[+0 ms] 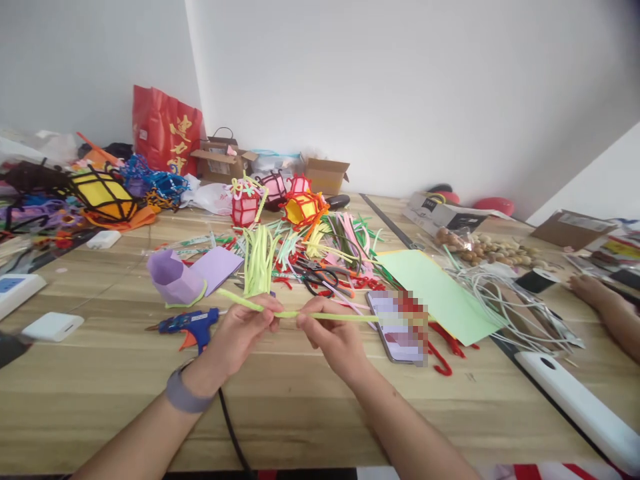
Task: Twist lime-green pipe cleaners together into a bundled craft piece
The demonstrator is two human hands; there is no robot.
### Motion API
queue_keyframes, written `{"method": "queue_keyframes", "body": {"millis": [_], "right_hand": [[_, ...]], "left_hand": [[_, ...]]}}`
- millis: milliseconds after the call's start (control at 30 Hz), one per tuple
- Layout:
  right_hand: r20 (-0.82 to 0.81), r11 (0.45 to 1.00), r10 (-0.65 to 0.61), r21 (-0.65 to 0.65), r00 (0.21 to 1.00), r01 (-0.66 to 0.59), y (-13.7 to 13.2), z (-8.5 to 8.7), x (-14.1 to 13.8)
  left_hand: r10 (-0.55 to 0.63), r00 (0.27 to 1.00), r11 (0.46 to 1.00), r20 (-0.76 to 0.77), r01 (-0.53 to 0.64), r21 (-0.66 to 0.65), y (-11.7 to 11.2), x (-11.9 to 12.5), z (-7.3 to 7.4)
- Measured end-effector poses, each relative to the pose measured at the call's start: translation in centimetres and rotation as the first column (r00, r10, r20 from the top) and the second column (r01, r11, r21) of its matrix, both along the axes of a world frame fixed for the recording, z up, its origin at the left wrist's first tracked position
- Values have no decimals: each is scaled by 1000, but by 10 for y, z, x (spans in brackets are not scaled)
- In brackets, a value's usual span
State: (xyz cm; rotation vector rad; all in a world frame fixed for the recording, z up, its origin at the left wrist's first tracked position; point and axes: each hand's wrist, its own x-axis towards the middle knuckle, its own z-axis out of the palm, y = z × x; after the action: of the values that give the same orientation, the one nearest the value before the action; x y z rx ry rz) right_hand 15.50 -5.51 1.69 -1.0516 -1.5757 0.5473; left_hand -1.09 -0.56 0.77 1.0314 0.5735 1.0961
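Observation:
A yellow-green pipe cleaner stretches between my two hands above the table. My left hand pinches it left of its middle, and one end sticks out up and to the left. With thumb and fingers closed, my right hand grips it a short way along; the other end runs right, over a phone. Behind my hands lies a bunch of similar pipe cleaners. To the left stand a purple paper cup shape with a green-edged base and a blue glue gun.
Several small paper lanterns, pliers and loose pipe cleaners lie behind. Green paper sheets, coiled white cable and a power strip are on the right. Another person's hand rests at the far right.

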Motion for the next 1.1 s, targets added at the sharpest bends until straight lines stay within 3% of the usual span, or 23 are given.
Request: {"method": "queue_keyframes", "body": {"millis": [67,167,200,267,333,367,433,533,567,633,700,733,833,900,967,1033,1100], "right_hand": [[-80,995,102,-9,991,-104,-2,9,5],[76,963,221,140,972,-230,-2,19,20],[172,946,247,170,954,-276,-1,21,25],[357,918,266,190,895,-349,1,22,32],[486,906,251,186,837,-380,3,21,36],[526,907,239,180,816,-381,4,21,37],[563,916,222,159,796,-368,5,19,38],[525,947,214,97,824,-307,8,12,34],[487,963,191,76,852,-260,9,10,31],[370,990,117,26,922,-136,11,4,24],[168,994,54,-106,984,-37,11,1,15],[32,973,44,-226,999,-36,11,0,11],[-358,811,28,-538,933,-231,11,0,2],[-502,728,7,-590,865,-349,11,1,0],[-524,734,-3,-579,852,-354,13,0,0],[-430,802,26,-530,903,-275,15,-4,3],[-238,911,58,-385,970,-149,17,-7,6]], "left_hand": [[-46,993,993,-110,57,104,0,-6,4],[-264,947,964,-183,254,-75,0,-13,11],[-380,908,920,-175,351,-176,-1,-15,13],[-613,775,768,-156,538,-347,-3,-18,15],[-738,652,658,-176,636,-402,-4,-19,15],[-762,612,640,-212,658,-397,-4,-18,14],[-745,578,667,-332,660,-347,-2,-17,11],[-551,584,787,-596,602,-138,5,-14,7],[-422,582,817,-695,576,-14,8,-13,6],[-113,546,814,-830,530,238,13,-14,4],[212,514,730,-831,482,484,16,-16,0],[359,514,653,-779,457,603,17,-17,-3],[675,488,369,-553,426,826,19,-20,-11],[761,453,267,-465,435,860,19,-20,-15],[757,462,257,-462,440,861,19,-18,-16],[695,494,327,-523,430,841,19,-14,-15],[607,513,444,-607,414,795,18,-12,-13]]}}
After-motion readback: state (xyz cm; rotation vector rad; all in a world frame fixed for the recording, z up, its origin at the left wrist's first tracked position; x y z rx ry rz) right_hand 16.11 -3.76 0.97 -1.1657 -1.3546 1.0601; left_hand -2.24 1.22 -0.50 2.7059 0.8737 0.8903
